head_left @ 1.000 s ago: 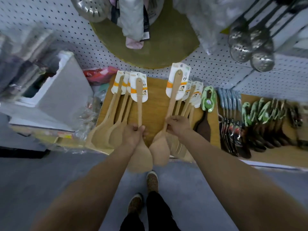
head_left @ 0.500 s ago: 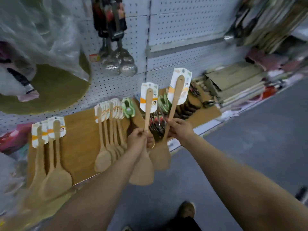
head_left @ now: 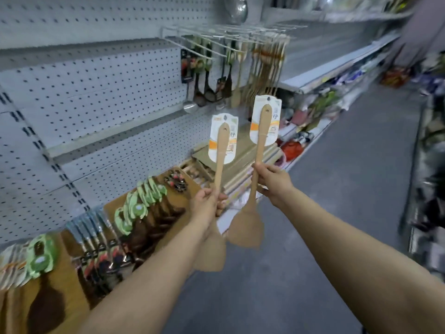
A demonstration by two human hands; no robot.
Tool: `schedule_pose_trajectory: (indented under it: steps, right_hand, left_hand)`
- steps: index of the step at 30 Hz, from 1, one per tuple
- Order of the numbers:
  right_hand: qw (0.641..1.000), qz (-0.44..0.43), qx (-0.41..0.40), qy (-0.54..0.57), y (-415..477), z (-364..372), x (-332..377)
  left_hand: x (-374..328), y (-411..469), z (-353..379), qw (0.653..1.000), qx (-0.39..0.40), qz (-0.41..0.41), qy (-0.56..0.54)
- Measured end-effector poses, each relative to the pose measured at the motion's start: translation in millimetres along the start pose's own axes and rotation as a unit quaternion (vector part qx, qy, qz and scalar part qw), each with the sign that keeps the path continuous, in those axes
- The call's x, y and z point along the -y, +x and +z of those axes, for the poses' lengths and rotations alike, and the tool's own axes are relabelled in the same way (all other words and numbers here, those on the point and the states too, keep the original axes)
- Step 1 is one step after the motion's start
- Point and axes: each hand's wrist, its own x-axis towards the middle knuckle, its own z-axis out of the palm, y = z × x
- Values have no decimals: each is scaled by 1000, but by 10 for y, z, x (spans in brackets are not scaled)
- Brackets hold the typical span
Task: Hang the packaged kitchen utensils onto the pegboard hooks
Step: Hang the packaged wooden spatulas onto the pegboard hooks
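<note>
i record two packaged wooden spatulas, both held upright in the air in front of the shelving, handle ends up and blades down. the left spatula (head_left: 219, 165) is gripped round its lower handle by the left hand (head_left: 207, 203), fingers curled closed on it. the right spatula (head_left: 258, 150) is gripped the same way by the right hand (head_left: 272, 180) and sits higher. the blades hang just beside each other. a white and orange left card (head_left: 222, 138) and right card (head_left: 265, 119) sit behind the handle tops. neither spatula touches the pegboard (head_left: 96, 88). the hooks (head_left: 216, 42) stand well beyond, carrying hanging utensils (head_left: 216, 78). green-carded utensils (head_left: 142, 203) lie on the lower shelf (head_left: 72, 273), beside a grey floor (head_left: 337, 189).
</note>
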Motion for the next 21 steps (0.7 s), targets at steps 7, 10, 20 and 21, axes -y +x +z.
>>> schedule_pose_trajectory:
  steps: [7,10,20,21]
  right_hand:
    - [998,-26,-50,18,1012,-972,521]
    - [997,-42,-64,25,1526,-1291,693]
    - [998,-38,-49,-6,3531,-2269,1616]
    - [998,-46,-47,-9,3733,-2355,1717]
  left_hand:
    - [-155,601,1365,999,41,15,15]
    - [-213,986,1899,998,42,37,5]
    - [-524,2500,3815,997,1,63,-53]
    - [-575,2647,3988,996,0,68,-52]
